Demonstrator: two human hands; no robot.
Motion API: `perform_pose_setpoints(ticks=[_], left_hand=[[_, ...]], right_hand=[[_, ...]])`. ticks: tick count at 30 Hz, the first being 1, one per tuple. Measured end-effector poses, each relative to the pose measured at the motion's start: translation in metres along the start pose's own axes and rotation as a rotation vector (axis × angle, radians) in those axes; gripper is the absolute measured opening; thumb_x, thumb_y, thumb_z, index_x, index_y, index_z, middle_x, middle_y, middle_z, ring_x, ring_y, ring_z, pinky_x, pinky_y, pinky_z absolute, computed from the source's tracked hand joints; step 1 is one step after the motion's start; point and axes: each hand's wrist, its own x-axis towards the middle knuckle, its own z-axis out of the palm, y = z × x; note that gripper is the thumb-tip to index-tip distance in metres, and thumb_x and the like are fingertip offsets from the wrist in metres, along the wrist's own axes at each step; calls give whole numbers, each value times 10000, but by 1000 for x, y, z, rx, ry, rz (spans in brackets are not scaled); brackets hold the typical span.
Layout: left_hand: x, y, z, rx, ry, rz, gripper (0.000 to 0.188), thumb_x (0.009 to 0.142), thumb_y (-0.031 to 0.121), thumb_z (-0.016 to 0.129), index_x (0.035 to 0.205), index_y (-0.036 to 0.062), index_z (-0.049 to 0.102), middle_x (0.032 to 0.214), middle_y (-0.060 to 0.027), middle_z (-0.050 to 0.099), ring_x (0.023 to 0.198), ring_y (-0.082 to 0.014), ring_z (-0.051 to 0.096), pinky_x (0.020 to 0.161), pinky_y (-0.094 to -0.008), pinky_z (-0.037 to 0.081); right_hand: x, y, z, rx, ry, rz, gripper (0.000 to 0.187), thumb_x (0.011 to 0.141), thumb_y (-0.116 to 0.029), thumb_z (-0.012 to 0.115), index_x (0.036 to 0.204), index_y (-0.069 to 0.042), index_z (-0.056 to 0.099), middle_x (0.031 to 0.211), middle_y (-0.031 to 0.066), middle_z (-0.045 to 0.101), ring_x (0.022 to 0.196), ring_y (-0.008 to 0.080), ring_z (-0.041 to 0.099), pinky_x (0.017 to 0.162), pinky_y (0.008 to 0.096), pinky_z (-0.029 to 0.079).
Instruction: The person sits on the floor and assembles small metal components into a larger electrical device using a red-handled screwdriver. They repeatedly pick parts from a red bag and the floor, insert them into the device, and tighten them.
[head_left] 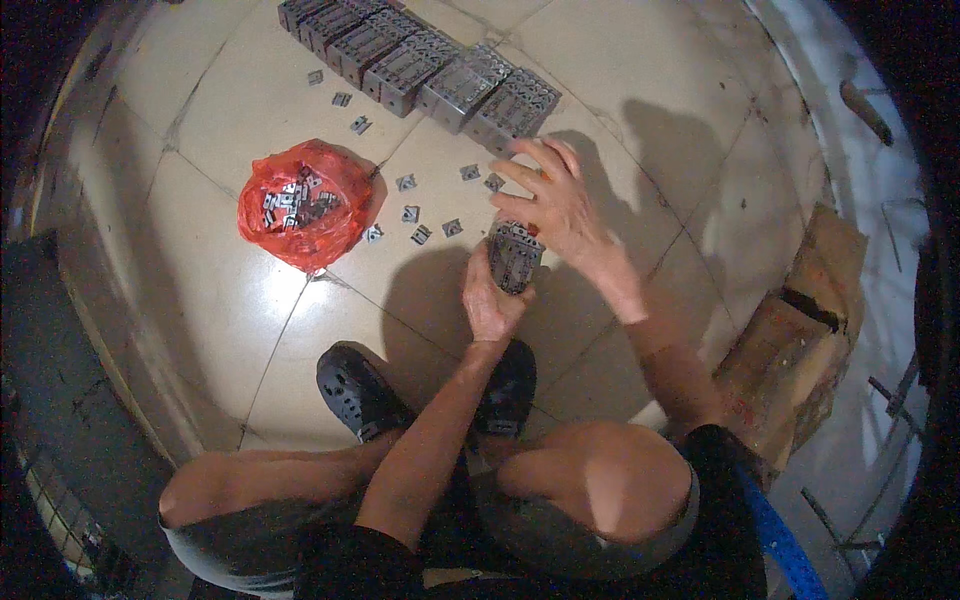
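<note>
My left hand (pixel 490 300) is wrapped round a dark grey block-like part (pixel 515 258) with slots and holes in its upper face, held up above the floor in front of my knees. Just over the far end of that part is my right hand (pixel 560 205), its fingers spread apart and slightly blurred. Nothing shows between those fingers, though the thumb side is partly hidden. A tiny red spot shows at the part's far end, too small to name. Several small grey metal pieces (pixel 411 214) lie scattered on the tiles left of my hands.
A row of similar grey blocks (pixel 400 70) runs across the far floor. To the left sits a red plastic bag (pixel 345 225) with small metal pieces inside. Brown cardboard (pixel 775 350) lies at the right. My dark clogs (pixel 360 385) rest on the tiled floor (pixel 270 330).
</note>
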Motion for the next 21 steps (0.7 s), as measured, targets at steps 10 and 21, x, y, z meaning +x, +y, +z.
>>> perform_pose_setpoints(ticks=[10,21], left_hand=[[-1,-3,-6,-22,-9,45,864,647,109,895,1401,-31,498,1287,-242,613,1181,-424,597,1037,-469,473],[59,-12,-27,-127,47,-124,302,897,128,748,1149,-33,708,982,-244,734,902,-356,726,847,-424,558]], right_hand=[[-55,-49,81,831,577,1025,152,882,-12,780,1015,-2,707,971,34,730,890,132,675,825,295,547],[-63,-39,88,814,526,932,142,922,-1,739,1057,9,696,980,11,707,947,108,641,878,277,525]])
